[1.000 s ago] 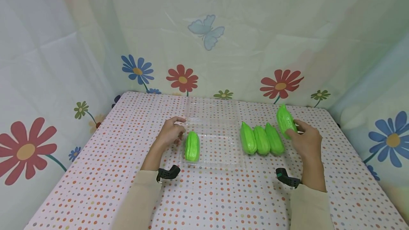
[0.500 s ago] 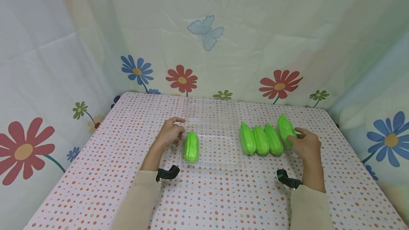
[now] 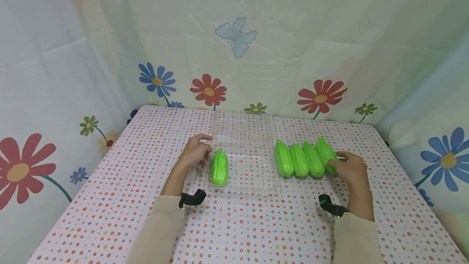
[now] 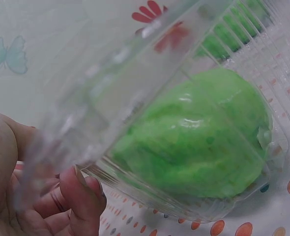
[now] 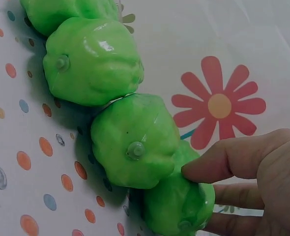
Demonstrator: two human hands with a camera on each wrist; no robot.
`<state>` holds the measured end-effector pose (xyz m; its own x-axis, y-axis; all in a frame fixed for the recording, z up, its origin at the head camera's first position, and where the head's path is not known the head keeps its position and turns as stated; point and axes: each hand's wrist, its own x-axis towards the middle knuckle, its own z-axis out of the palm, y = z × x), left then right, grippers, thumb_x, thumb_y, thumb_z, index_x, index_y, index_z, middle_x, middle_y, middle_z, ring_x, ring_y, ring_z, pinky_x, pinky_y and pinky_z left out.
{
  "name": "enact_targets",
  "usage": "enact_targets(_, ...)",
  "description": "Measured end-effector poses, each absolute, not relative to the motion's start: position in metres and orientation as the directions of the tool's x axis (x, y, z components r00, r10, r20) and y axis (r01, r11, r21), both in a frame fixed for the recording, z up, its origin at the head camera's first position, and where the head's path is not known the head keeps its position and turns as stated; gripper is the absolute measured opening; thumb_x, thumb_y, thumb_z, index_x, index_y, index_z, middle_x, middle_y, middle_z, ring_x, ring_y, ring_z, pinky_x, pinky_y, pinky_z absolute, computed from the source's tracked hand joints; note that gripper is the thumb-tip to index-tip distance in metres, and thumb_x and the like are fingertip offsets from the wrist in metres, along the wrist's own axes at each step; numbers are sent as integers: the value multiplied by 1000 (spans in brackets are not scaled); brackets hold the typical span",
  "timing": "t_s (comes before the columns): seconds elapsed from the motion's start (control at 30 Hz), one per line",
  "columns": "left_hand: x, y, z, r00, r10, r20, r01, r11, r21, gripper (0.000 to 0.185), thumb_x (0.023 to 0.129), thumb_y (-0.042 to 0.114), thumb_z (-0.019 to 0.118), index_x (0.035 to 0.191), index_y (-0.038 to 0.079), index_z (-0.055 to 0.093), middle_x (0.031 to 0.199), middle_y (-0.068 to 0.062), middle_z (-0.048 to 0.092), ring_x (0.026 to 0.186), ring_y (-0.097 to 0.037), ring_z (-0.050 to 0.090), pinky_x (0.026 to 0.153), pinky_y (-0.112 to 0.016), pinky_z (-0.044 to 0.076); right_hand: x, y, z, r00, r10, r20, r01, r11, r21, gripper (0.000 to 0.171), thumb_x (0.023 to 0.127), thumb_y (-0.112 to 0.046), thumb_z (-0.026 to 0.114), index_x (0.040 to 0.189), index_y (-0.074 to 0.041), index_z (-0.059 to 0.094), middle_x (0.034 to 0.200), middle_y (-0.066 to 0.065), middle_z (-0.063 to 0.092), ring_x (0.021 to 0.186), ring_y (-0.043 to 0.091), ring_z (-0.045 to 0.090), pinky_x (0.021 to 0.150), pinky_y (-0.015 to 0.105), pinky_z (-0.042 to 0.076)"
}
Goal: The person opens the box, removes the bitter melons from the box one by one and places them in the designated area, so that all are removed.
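My right hand [image 3: 349, 168] pinches a green ribbed gourd [image 3: 325, 155] at the right end of a row, thumb on its near side and fingers beyond. Its pointed tip faces away from me. Close to its left lie three more such gourds [image 3: 299, 161], side by side. In the right wrist view, the thumb presses on the held gourd [image 5: 179, 206]. A clear plastic box [image 3: 253, 190] stands lid-up left of the row. My left hand [image 3: 196, 152] holds the box's left edge between thumb and fingers. Inside the box, along its left side, lies one gourd [image 3: 220, 168].
The box's transparent lid [image 3: 242, 125] leans back behind its base. A dotted cloth [image 3: 249, 231] covers the table. A flowered curtain [image 3: 278, 52] rises along the back and both sides.
My right hand has lowered the gourd and brought it leftward and nearer, against the row's right end. The left hand has stayed at the box.
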<state>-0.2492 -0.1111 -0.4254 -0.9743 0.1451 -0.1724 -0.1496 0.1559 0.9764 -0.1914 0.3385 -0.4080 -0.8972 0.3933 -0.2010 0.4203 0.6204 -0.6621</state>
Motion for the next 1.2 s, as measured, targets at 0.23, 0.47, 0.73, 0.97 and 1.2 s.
enact_targets(0.23, -250, -111, -426, -975, 147, -167, -144, 151, 978, 46, 95, 6, 53, 140, 5, 53, 71, -10, 54, 54, -19, 49, 47, -31, 47, -190, 340, -408, -895, 382, -230, 432, 618, -656, 72, 92, -26, 60, 153, 4, 37, 146, 36, 43, 123, 51, 50, 92, 62, 48)
enact_targets(0.47, -249, -110, -425, -977, 139, -162, -139, 159, 977, 46, 93, 6, 53, 140, 4, 53, 69, -10, 54, 52, -19, 49, 47, -31, 47, -191, 340, -406, -901, 400, -166, 399, 617, -679, 73, 99, -37, 54, 157, 1, 31, 150, 34, 40, 131, 53, 43, 100, 65, 44)
enact_targets(0.73, -249, -110, -425, -976, 131, -173, -151, 160, 975, 47, 93, 5, 54, 140, 6, 54, 70, -11, 56, 53, -18, 50, 47, -30, 49, -192, 338, -406, -893, 432, -130, 399, 623, -673, 66, 101, -32, 54, 153, 5, 36, 148, 34, 44, 132, 53, 43, 103, 64, 42)
enact_targets(0.97, -249, -110, -425, -974, 131, -183, -162, 157, 974, 47, 92, 5, 55, 139, 7, 54, 71, -12, 56, 52, -18, 49, 47, -29, 48, -193, 339, -411, -898, 423, -121, 383, 616, -689, 61, 99, -21, 58, 151, 6, 39, 145, 34, 47, 129, 52, 47, 100, 60, 46)
enact_targets(1.2, -249, -110, -424, -977, 126, -175, -155, 155, 976, 48, 92, 5, 54, 139, 6, 54, 69, -11, 56, 53, -18, 50, 47, -29, 48, -194, 338, -410, -911, 388, -135, 368, 623, -690, 60, 97, -19, 58, 150, 6, 42, 144, 34, 47, 129, 51, 47, 99, 61, 46)
